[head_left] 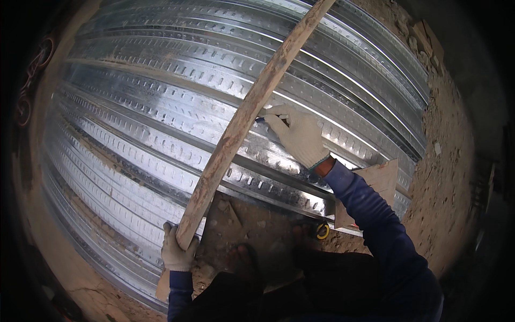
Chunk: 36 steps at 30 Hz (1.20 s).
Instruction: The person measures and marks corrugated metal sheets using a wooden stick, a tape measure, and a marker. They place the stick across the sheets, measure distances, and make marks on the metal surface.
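Note:
A long rough wooden plank point(236, 126) lies slantwise across ribbed, shiny metal decking sheets point(177, 115). At its near end my left hand point(177, 250), in a cream knit glove, is closed round the wood. My right hand point(298, 133), gloved the same way, is beside the plank's right edge, about midway along it. Its fingers pinch a small dark blue, pen-like tool point(260, 119) whose tip points at the plank's edge. Most of that tool is hidden by the glove.
A tan board point(378, 185) lies under my right forearm. Near my feet, a round yellow-and-black object point(322, 231) rests by the sheets' near edge. Rough dirt point(442, 177) borders the right side. A bicycle point(33, 80) stands at the far left.

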Motion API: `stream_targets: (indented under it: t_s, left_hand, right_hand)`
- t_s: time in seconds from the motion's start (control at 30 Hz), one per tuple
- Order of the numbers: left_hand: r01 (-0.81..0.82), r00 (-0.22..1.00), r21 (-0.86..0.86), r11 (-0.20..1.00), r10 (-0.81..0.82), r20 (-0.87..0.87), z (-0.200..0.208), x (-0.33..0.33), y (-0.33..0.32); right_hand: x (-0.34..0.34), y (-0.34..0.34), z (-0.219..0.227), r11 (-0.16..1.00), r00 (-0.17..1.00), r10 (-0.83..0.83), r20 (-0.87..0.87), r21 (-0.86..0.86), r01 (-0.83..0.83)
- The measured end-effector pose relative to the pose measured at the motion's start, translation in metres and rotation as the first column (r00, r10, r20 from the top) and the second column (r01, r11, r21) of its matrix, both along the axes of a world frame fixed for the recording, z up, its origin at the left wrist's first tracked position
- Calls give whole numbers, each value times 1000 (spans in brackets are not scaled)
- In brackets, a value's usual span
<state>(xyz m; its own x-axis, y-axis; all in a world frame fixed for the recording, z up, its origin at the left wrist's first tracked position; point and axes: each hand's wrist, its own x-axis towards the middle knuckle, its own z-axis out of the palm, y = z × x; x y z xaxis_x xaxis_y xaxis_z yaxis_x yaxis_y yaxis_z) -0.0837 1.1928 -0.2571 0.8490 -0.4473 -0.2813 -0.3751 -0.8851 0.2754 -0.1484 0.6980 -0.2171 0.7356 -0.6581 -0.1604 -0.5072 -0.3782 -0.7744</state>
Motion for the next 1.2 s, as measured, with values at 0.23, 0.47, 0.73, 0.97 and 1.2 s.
stream_targets:
  t_s: [0.23, 0.47, 0.73, 0.97, 1.2]
  left_hand:
    - [4, 1000, 3, 1000, -3, -25, -1, 2, -1]
    - [-33, 999, 2, 999, 33, -32, 3, 0, -4]
    - [-65, 994, 36, 997, 68, -83, 8, 2, -14]
    - [-85, 990, 68, 994, 92, -107, 5, 4, -10]
    - [-68, 991, 36, 997, 72, -111, -7, 3, 4]
  right_hand:
    - [-17, 47, -30, 819, 911, 413, 16, -444, -364]
    - [0, 2, 4, 990, 994, 75, -82, 124, -64]
    - [-5, -57, -11, 963, 964, -222, 147, -125, 241]
    - [-3, -99, -18, 899, 959, -229, 170, -340, 275]
    - [17, -114, -37, 836, 956, -203, 213, -471, 283]
